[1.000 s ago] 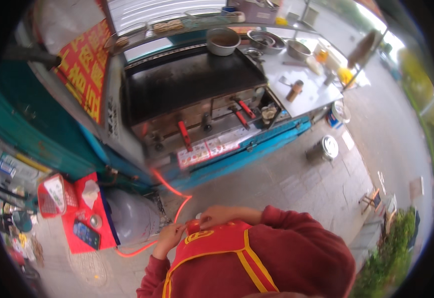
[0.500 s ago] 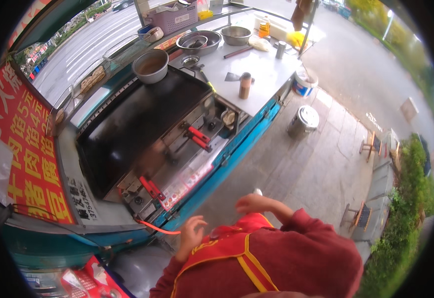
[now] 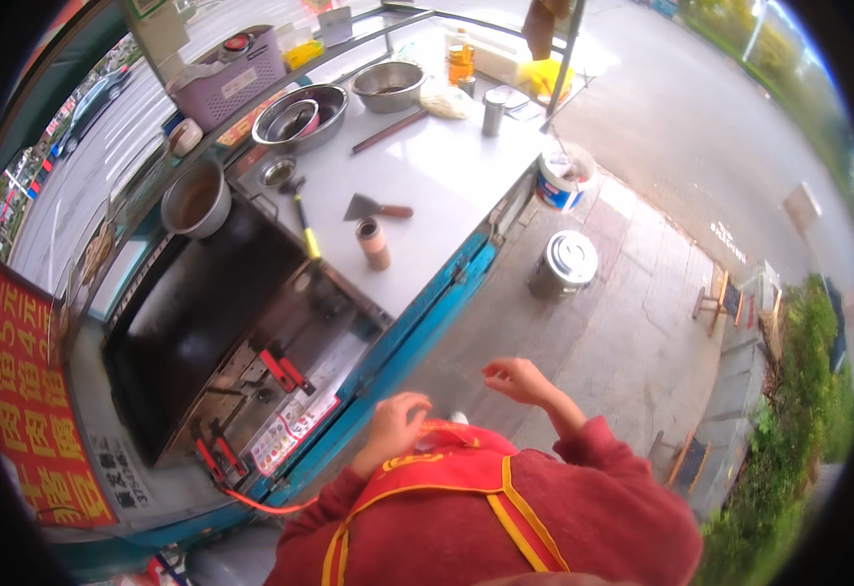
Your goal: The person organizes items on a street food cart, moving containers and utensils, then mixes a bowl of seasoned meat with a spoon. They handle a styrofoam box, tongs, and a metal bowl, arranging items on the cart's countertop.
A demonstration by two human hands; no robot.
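Observation:
My left hand [image 3: 396,427] hovers in front of the red apron [image 3: 451,467], near the cart's blue edge. Its fingers are loosely bent, thumb apart, with nothing seen in them. Further right, my right hand [image 3: 518,381] is raised over the pavement, fingers slightly curled and also without a visible object. Ahead on the white worktop [image 3: 437,176] stands a brown cylindrical container [image 3: 372,244]. Beside it lie a wide scraper [image 3: 378,208] with a wooden handle and a yellow-handled tool [image 3: 307,223]. Neither hand touches these.
A black griddle [image 3: 202,322] fills the cart's left, with a metal pot [image 3: 196,199] at its far corner. Steel bowls [image 3: 390,86] and a purple basket [image 3: 231,83] line the back. A lidded metal bin [image 3: 565,262] and a white bucket [image 3: 565,176] stand on the pavement.
The view has turned right, so the cart sits further left. My left hand's fingers have bent inward from a more spread pose. My right hand has moved away from the apron.

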